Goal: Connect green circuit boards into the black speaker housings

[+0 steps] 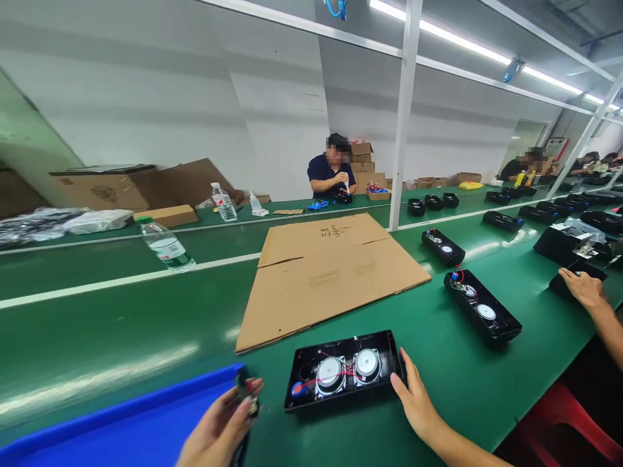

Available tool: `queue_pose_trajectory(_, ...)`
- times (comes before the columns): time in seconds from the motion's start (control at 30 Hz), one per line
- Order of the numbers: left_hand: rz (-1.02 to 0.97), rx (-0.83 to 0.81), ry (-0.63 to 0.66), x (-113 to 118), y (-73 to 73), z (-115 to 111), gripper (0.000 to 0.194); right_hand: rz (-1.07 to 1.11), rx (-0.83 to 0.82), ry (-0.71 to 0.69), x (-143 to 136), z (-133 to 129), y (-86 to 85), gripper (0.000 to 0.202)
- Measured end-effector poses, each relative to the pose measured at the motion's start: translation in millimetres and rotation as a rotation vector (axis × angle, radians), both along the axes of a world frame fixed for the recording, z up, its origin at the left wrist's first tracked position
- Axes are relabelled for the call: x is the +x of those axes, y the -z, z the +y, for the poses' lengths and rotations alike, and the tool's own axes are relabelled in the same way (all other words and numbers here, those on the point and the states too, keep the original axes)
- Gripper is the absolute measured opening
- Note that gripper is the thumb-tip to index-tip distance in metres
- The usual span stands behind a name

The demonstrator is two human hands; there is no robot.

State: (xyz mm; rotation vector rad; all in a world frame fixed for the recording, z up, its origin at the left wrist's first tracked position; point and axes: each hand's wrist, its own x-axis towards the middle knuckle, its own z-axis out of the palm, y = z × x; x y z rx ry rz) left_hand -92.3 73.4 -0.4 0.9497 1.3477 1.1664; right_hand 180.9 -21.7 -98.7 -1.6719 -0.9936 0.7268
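A black speaker housing lies open side up on the green bench, with two round silver speakers, red wires and a blue part inside. My right hand grips its right end, thumb on the rim and fingers along the side. Over the right edge of a blue tray, my left hand pinches a small circuit board with dark and red parts, left of the housing. Something dark and long shows below that hand, partly hidden by it.
A cardboard sheet lies behind the housing. More housings line the right side, where another person's hand touches a black part. Bottles stand or lean at left. A person works across the bench. A white post rises mid-bench.
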Motion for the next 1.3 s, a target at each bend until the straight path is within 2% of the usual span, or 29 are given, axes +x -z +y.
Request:
queue_pose_trajectory(0.1,-0.163,-0.103,-0.027,25.2,13.7,-4.3,0.059,0.205,0.088,-0.045,-4.4,20.0,-1.4,0.062)
queue_pose_trajectory(0.17,-0.22,-0.139,0.009,35.8,17.0,-7.7,0.054,0.21,0.134,-0.063,3.8,29.1,-2.3,0.058)
queue_pose_trajectory(0.3,-0.342,-0.152,0.131,47.5,12.1,-14.1,0.046,-0.027,0.12,-0.034,40.6,51.1,-17.4,0.046)
queue_pose_trajectory(0.37,-0.398,-0.146,0.152,52.3,7.4,-13.9,0.044,-0.089,0.126,-0.013,54.4,60.3,-32.4,0.042)
queue_pose_trajectory(0.43,-0.42,-0.106,0.124,56.2,3.2,-11.4,0.043,-0.222,0.188,0.011,56.1,62.8,-50.5,0.034)
queue_pose_trajectory(0.47,-0.426,-0.073,0.095,57.7,1.5,-9.9,0.042,-0.316,0.231,-0.027,52.1,61.5,-59.9,0.026)
queue_pose_trajectory(0.53,-0.446,0.002,0.035,59.7,-0.3,-8.1,0.043,-0.484,0.272,-0.258,36.9,57.1,-76.9,0.012)
queue_pose_trajectory(0.6,-0.484,0.059,0.012,61.3,0.1,-9.4,0.046,-0.54,0.232,-0.547,18.2,56.3,-89.2,0.03)
queue_pose_trajectory(0.63,-0.508,0.069,0.02,62.2,1.3,-11.0,0.047,-0.523,0.197,-0.63,9.5,59.0,-93.3,0.033)
queue_pose_trajectory(0.67,-0.535,0.067,0.041,63.3,2.9,-13.1,0.047,-0.483,0.166,-0.656,1.7,64.1,-96.3,0.032)
queue_pose_trajectory(0.73,-0.587,0.043,0.097,65.5,7.0,-16.9,0.046,-0.332,0.123,-0.626,-11.6,80.5,-99.7,0.029)
queue_pose_trajectory(0.8,-0.623,0.036,0.125,67.1,11.3,-18.4,0.046,-0.143,0.093,-0.619,-24.4,100.4,-101.6,0.038)
queue_pose_trajectory(0.9,-0.639,0.065,0.094,67.1,16.6,-15.1,0.045,0.065,0.213,-0.621,-45.8,123.1,-103.5,0.039)
queue_pose_trajectory(0.97,-0.633,0.08,0.058,66.3,19.1,-11.3,0.044,0.221,0.311,-0.615,-58.8,129.3,-104.9,0.037)
queue_pose_trajectory(1.07,-0.626,0.078,0.047,66.0,20.9,-8.0,0.044,0.377,0.248,-0.72,-69.3,128.4,-108.0,0.031)
queue_pose_trajectory(1.1,-0.626,0.075,0.051,66.0,20.9,-7.8,0.044,0.337,0.213,-0.77,-70.1,126.7,-109.6,0.027)
queue_pose_trajectory(1.17,-0.624,0.07,0.054,65.6,19.9,-8.2,0.043,0.12,0.218,-0.825,-69.5,122.8,-112.9,0.017)
queue_pose_trajectory(1.3,-0.627,0.053,0.04,62.4,16.2,-9.5,0.04,-0.317,0.386,-0.791,-68.6,116.3,-115.1,0.016)
